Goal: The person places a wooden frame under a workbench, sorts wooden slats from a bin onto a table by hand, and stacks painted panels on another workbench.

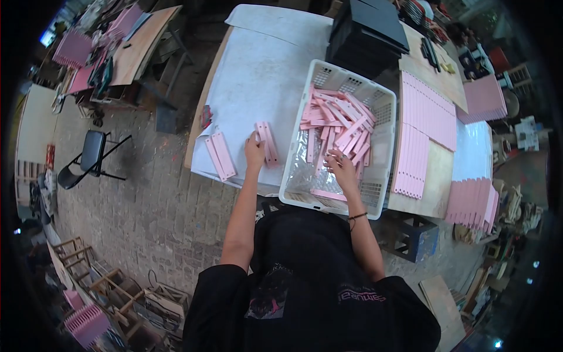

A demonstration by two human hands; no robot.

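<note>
My left hand (254, 154) is at the left edge of a pair of pink strips (267, 144) with holes near their ends, its fingers closed on them over the white-covered table. Another pair of pink strips (220, 156) lies to the left of it, side by side. A white plastic basket (286, 186) stands on the table in front of me, with a heap of loose pink strips (346, 120) and some clear plastic inside. Over the lower part of the heap, my right hand (342, 169) reaches into the basket, fingers apart and close to the strips.
A stack of black panels (366, 35) stands behind the basket. To the right, rows of long pink slats (419, 132) lie on a wooden board. A small red object (206, 116) sits at the table's left edge. A black folding chair (94, 154) stands on the brick floor.
</note>
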